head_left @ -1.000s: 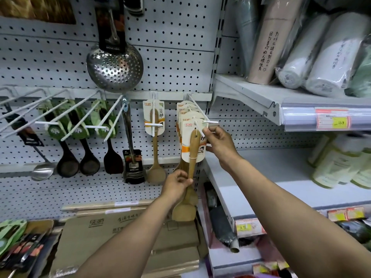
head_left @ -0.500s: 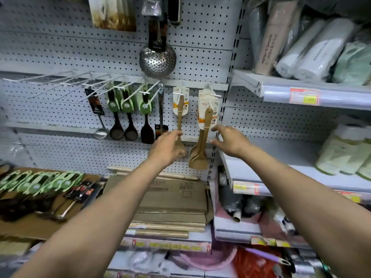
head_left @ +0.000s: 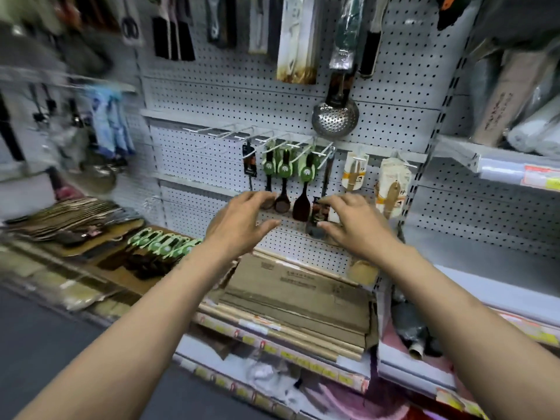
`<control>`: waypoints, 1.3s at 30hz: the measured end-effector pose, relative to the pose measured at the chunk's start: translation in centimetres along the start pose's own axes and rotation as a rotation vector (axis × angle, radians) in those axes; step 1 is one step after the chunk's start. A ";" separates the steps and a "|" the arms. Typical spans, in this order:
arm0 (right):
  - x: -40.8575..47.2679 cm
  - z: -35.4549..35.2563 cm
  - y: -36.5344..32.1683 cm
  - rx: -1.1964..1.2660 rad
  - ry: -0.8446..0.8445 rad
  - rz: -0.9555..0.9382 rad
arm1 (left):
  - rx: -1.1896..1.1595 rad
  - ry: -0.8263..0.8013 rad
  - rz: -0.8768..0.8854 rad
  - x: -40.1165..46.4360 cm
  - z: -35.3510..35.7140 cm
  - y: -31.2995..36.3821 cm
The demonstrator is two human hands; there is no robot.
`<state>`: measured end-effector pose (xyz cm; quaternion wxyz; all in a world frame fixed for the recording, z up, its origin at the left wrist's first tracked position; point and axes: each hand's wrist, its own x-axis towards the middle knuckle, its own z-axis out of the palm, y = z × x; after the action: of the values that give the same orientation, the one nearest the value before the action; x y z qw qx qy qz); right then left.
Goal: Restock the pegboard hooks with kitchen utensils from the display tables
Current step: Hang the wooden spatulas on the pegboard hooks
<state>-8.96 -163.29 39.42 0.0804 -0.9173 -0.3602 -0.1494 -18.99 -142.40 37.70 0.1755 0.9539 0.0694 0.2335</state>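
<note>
Head view: both hands empty, raised before the pegboard.

Left hand (head_left: 239, 221) and right hand (head_left: 353, 224) each show an open grip, fingers apart, holding nothing. Green-carded utensils (head_left: 163, 242) lie on the tabletop, lower left. Risk: the pegboard hooks (head_left: 291, 144) project outward; a hasty reach could snag them or knock off the hung wooden spatulas (head_left: 392, 189).

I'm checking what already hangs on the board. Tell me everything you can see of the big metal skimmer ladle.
The skimmer ladle hangs on the pegboard above the row of white hooks. Its round, shiny steel bowl, pierced with many small holes, points down and faces outward. The handle runs straight up into a dark sleeve or card. Neither hand touches it; both are lower down.
</note>
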 end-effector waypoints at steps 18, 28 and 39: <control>16.9 6.9 -36.0 0.152 0.033 -0.293 | 0.232 0.111 -0.208 -7.0 -17.8 -33.6; 26.0 12.0 -54.5 0.257 -0.024 -0.399 | 0.255 0.131 -0.327 -9.8 -26.2 -50.8; 43.8 20.2 -74.4 0.317 -0.041 -0.553 | 0.287 0.210 -0.449 -6.5 -33.6 -73.9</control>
<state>-25.07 -76.16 37.91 0.1713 -0.7636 -0.6161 -0.0890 -44.21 -64.96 35.65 0.0778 0.9003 0.3291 0.2740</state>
